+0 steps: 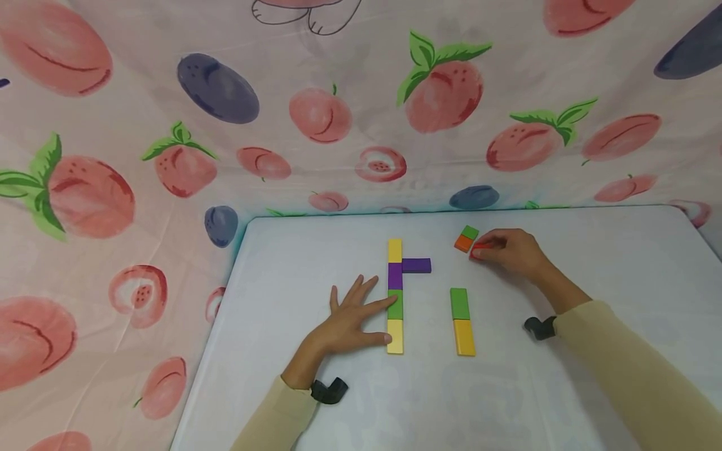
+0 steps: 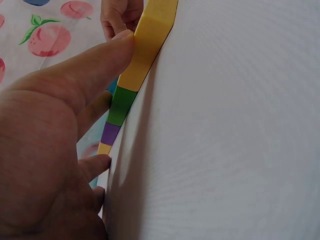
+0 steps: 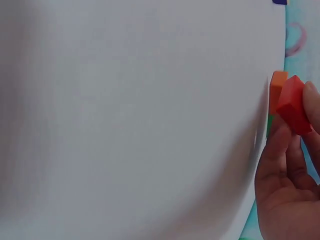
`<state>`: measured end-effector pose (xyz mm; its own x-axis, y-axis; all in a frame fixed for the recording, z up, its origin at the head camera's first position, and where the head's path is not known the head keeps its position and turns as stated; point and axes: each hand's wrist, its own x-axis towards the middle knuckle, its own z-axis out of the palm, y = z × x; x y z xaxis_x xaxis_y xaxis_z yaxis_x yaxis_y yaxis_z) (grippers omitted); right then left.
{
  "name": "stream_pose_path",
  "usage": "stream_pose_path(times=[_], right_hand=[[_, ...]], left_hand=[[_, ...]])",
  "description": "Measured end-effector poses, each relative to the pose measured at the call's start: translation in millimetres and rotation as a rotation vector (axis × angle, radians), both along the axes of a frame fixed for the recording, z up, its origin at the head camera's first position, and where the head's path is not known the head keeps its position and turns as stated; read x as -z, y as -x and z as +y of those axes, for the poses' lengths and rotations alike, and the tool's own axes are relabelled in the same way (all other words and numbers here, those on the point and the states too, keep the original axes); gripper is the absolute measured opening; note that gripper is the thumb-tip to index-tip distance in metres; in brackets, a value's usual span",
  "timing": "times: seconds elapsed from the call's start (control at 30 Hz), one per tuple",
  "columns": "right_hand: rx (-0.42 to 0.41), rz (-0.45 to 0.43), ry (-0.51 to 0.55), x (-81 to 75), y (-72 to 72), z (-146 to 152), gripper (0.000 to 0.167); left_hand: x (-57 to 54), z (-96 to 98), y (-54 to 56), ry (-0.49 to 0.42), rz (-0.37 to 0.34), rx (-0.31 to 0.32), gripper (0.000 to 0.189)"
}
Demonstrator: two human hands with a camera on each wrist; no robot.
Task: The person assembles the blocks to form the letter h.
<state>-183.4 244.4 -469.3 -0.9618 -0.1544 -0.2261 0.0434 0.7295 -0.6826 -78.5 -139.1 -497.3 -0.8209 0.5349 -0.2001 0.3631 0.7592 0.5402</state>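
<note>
My left hand (image 1: pixel 345 324) lies with fingers spread beside a column of blocks. Its index fingertip touches the green block (image 1: pixel 396 308) and its thumb rests on the pale yellow block (image 1: pixel 396 341) at the near end. Beyond these, the column continues with a purple block (image 1: pixel 395 276) and a yellow block (image 1: pixel 395 250). Another purple block (image 1: pixel 417 265) juts out to the right. Farther right, my right hand (image 1: pixel 516 252) pinches a red block (image 3: pixel 292 102) between thumb and fingers. Right beside it lie an orange block (image 1: pixel 464 243) and a green block (image 1: pixel 470 232), end to end.
A second green block (image 1: pixel 459 303) and a deep yellow block (image 1: pixel 465 338) form a short line right of the column. The white table (image 1: pixel 282 263) meets a fruit-printed cloth (image 1: pixel 271 125) at its back and left edges.
</note>
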Motion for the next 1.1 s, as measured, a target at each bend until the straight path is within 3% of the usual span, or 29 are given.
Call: stream_pose_path(times=[0.17,0.57,0.8,1.1], right_hand=[[-0.010,-0.061,0.063,-0.8,-3.9,-7,0.043],[-0.064,-0.071,0.099,6.0,-7.4,-18,0.038],[-0.083,-0.078,0.140,9.0,-9.6,-23,0.043],[-0.095,-0.078,0.118,11.2,-9.9,-33,0.039]], left_hand=[[1.0,-0.5,0.3,0.003,-0.003,0.002,0.075],[0.1,-0.7,-0.1,0.000,-0.002,0.006,0.075],[-1.9,-0.2,-0.2,-0.008,-0.006,0.003,0.075],[-3.2,0.3,-0.9,-0.014,-0.008,0.003,0.075]])
